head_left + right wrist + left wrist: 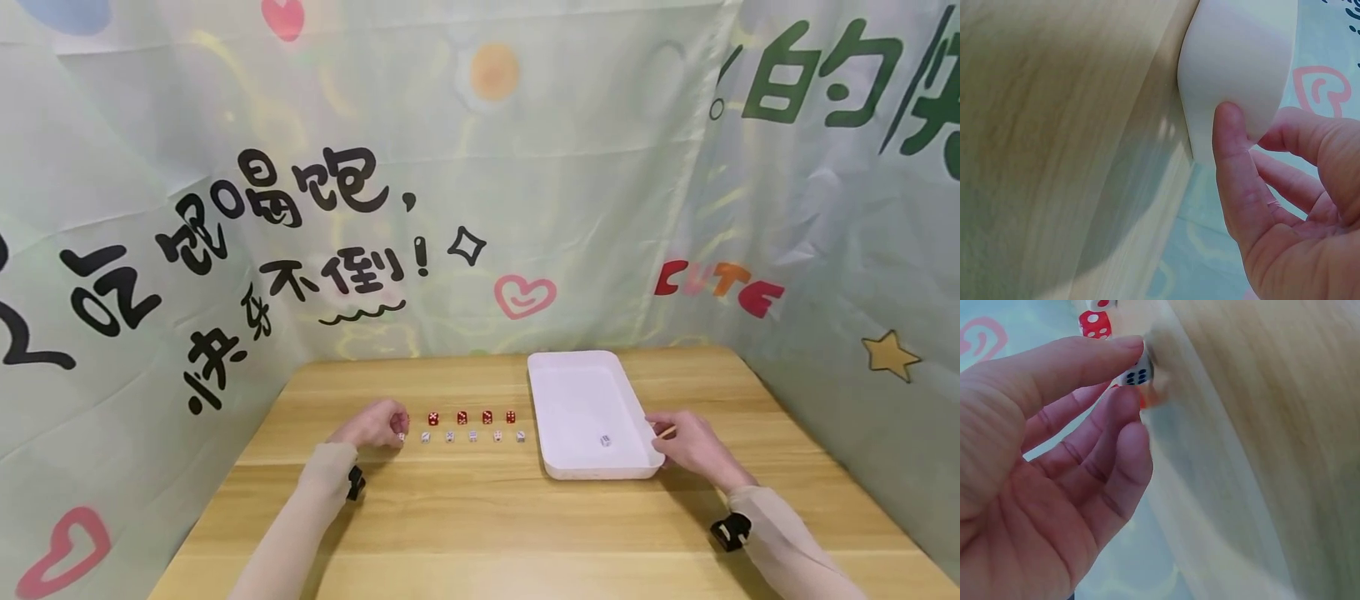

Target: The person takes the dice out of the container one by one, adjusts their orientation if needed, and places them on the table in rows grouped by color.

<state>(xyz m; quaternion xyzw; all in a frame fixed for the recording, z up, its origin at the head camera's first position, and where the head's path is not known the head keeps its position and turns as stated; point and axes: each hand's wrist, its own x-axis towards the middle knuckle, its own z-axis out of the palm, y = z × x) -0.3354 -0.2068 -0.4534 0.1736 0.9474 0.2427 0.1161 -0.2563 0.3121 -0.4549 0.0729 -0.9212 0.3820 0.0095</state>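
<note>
At the left end of a row of white dice (450, 437), my left hand (372, 423) pinches a white die (1138, 374) with dark pips between thumb and fingertips. Behind it, a red die is mostly hidden by the fingers. A row of red dice (461, 417) lies just beyond the white row. My right hand (693, 446) holds the right side of a shallow white tray (581, 357), with one fingertip against its outer wall in the right wrist view. One white die (605, 441) lies inside the tray near its front.
The wooden table (450, 533) carries the dice and tray. Printed fabric (480, 183) stands along its back and both sides. The tray's left wall is close to the right ends of both dice rows.
</note>
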